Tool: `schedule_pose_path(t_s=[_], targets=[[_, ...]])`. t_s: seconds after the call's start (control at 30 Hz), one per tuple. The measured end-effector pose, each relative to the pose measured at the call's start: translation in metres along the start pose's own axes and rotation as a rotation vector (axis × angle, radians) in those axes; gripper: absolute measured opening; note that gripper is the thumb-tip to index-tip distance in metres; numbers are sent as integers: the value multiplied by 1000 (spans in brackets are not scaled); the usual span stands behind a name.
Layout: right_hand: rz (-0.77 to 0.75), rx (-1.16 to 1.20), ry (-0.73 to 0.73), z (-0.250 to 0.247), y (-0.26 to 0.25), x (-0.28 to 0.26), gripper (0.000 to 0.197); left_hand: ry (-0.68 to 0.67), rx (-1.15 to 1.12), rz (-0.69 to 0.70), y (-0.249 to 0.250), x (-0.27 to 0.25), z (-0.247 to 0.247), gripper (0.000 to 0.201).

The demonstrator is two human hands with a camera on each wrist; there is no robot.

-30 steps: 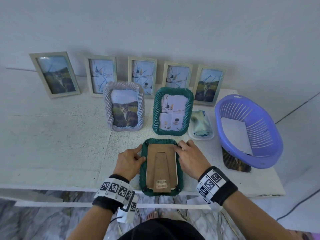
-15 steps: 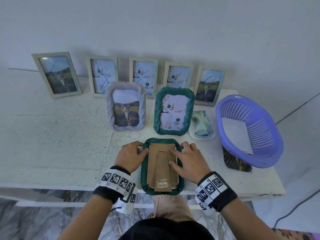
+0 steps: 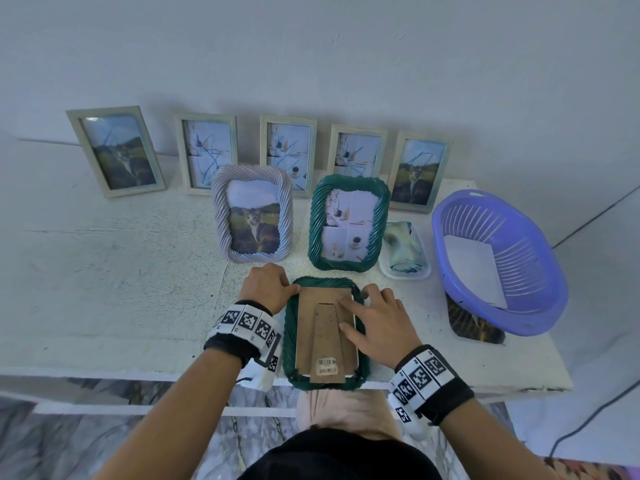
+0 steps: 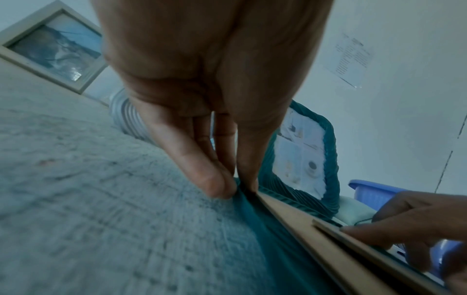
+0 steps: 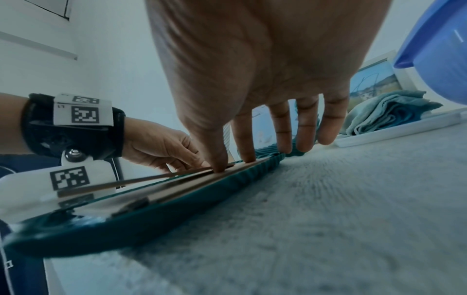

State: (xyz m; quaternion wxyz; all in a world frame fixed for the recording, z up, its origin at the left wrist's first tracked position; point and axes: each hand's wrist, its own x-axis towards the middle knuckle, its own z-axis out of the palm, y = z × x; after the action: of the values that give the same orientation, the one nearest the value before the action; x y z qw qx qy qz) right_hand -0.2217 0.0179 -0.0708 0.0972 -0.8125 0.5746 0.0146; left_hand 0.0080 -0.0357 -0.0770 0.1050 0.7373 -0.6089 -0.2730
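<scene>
In the head view, the white table [image 3: 104, 289] has a rough, speckled top and stands against a plain pale wall [image 3: 311, 64]. The face-down green frame [image 3: 289, 344] lies at the front edge of the table, and its near end reaches a little over this edge. The left hand [image 3: 265, 287] is at the far left corner of the frame. The right hand [image 3: 381, 327] lies on its brown backing board [image 3: 308, 327]. Just behind the frame stand a grey twisted frame [image 3: 220, 209] and a second green frame [image 3: 317, 220]. To the right of the frame, apart from it, sits a purple basket [image 3: 540, 306]. The widest stretch of table top is to the left of the frame.

In the left wrist view, the curled fingertips [image 4: 217, 187] and the thumb pinch the green rim of the frame, low on the table top.

In the right wrist view, the fingers are straight and spread. Thumb and forefinger press on the backing board. The stand flap [image 5: 126, 182] is lifted slightly from the board. Behind and right of the frame lies a tray with folded cloth [image 5: 391, 113].
</scene>
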Motion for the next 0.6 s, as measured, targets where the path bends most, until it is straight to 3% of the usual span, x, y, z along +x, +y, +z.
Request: schedule_pose_path(t_s=[0.17, 0.23, 0.33, 0.4, 0.5, 0.6], targets=[[-1, 16, 16, 1, 1, -1, 58, -16, -34, 40, -7, -13, -1, 31], [6, 48, -4, 1, 0, -4, 54, -42, 11, 71, -9, -28, -2, 47], [-23, 165, 1, 0, 0, -15, 51, -80, 56, 138, -11, -56, 0, 90], [-88, 255, 37, -1, 3, -25, 40, -93, 118, 161, -13, -71, 5, 109], [-219, 327, -16, -1, 9, -41, 27, -50, 126, 175, -16, -79, 18, 115], [-314, 302, -59, 1, 17, -52, 38, 9, 158, 182, -17, -80, 26, 115]])
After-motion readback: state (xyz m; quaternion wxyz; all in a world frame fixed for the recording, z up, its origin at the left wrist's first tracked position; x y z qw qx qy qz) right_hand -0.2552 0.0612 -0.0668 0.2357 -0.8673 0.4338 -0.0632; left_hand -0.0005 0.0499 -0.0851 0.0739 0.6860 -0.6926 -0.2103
